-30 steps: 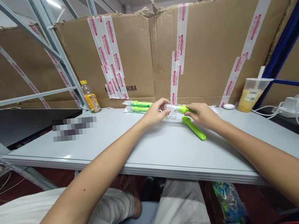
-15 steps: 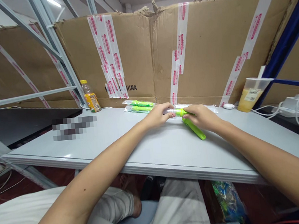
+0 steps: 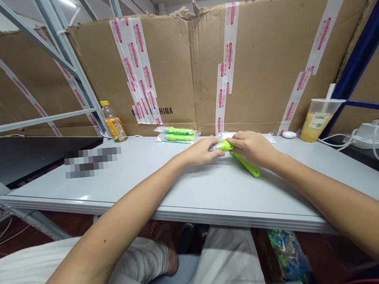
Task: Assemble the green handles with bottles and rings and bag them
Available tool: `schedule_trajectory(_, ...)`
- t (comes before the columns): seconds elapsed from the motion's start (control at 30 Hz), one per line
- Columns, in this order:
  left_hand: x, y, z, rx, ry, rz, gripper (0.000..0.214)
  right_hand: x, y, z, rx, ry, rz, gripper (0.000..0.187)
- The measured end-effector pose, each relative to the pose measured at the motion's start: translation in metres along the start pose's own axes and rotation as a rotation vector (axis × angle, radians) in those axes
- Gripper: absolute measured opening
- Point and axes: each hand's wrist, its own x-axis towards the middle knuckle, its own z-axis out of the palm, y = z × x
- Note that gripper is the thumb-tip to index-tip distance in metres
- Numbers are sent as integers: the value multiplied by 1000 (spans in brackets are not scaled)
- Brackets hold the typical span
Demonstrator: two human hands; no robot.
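Observation:
Between my hands is a short tube [image 3: 223, 146], clear at its left end and lime green at its right. My left hand [image 3: 201, 152] is closed around the clear end. The fingers of my right hand [image 3: 253, 147] pinch the green end, partly covering it. Below my right hand a green stick-like handle [image 3: 248, 166] slants down to the right over the table; its upper end is hidden, so I cannot tell whether it joins the tube. Left of my hands lie green pieces in clear plastic packets [image 3: 178, 135].
On the grey table [image 3: 130, 182] stand an orange drink bottle [image 3: 115, 127] at the back left and a cup of yellow drink [image 3: 318, 122] at the right. A small white oval object [image 3: 289, 134] sits beside the cup. A taped cardboard panel [image 3: 177, 72] rises behind.
My left hand has lowered slightly around the clear end, and less of that end shows. The tube has shifted a little down and left; my right hand keeps its grip.

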Motion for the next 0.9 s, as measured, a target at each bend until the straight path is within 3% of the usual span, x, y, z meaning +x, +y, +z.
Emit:
schedule_trajectory(0.13, 0, -1, 7, 429, 96, 55, 25, -4, 3, -4, 163, -85, 60, 17)
schedule_trajectory(0.23, 1, 3, 7, 543, 136, 95, 27, -4, 4, -6, 167, -64, 62, 16)
schedule_trajectory(0.33, 1, 5, 2, 360, 141, 47, 34, -2, 0, -4, 42, -12, 38, 19)
schedule_trajectory(0.43, 0, 4, -3, 42, -30, -58, 43, 2, -6, 1, -87, -13, -39, 27)
schedule_trajectory(0.53, 0, 1, -5, -44, -125, -66, 40, 3, -10, 4, -131, -23, -73, 29)
schedule_trajectory(0.7, 0, 5, 2, 336, 83, 38, 30, 1, -5, -2, -34, -72, -1, 22)
schedule_trajectory(0.83, 3, 9, 8, 654, 122, 131, 28, 0, 2, -6, 221, -109, 10, 26)
schedule_trajectory(0.9, 4, 8, 7, 678, 135, 146, 33, 0, 3, -6, 203, -89, 10, 26)
